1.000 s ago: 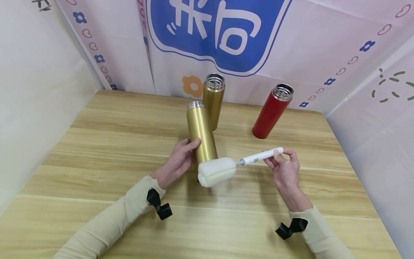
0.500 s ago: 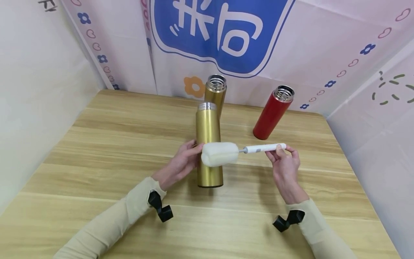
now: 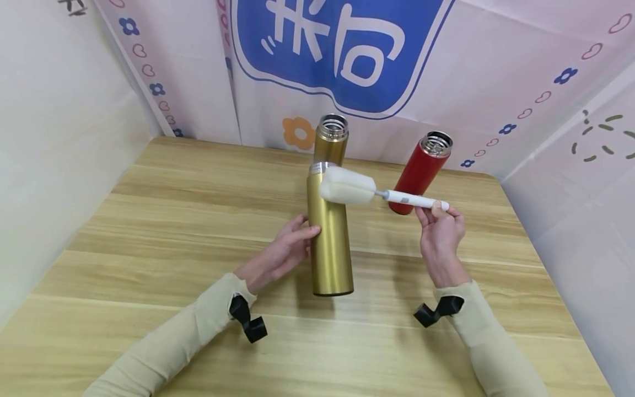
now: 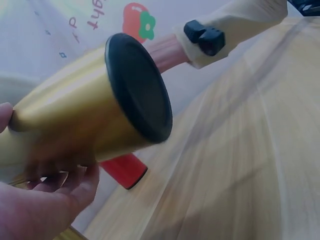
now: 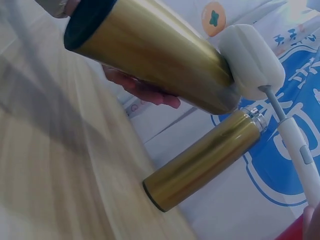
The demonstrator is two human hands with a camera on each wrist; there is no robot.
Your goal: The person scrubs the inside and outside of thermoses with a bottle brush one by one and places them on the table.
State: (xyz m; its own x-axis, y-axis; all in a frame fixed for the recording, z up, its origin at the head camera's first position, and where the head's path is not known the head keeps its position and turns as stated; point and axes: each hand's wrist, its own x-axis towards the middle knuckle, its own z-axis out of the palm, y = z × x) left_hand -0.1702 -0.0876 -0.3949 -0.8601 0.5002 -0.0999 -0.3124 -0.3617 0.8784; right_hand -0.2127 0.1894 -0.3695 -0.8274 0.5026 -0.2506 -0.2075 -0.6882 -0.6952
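Note:
My left hand (image 3: 285, 251) grips a gold thermos bottle (image 3: 331, 253) around its middle, lifted over the table with its dark base (image 4: 140, 87) toward me. Its silver neck points away and is partly hidden by the white sponge head (image 3: 348, 186) of a bottle brush. With thumb and fingertips, my right hand (image 3: 443, 237) pinches the brush's white handle (image 3: 415, 199) near its end. In the right wrist view the sponge (image 5: 252, 60) overlaps the bottle's upper end.
A second gold bottle (image 5: 207, 160) stands uncapped behind the held one. To its right a red bottle (image 3: 421, 165), also uncapped, stands on the wooden table (image 3: 198, 220). A printed cloth backdrop (image 3: 278, 99) rises along the table's far edge.
The bottle brush has risen from beside the held bottle's lower part to its neck, its sponge end tipping upward. The held bottle has shifted right and turned more upright in the head view.

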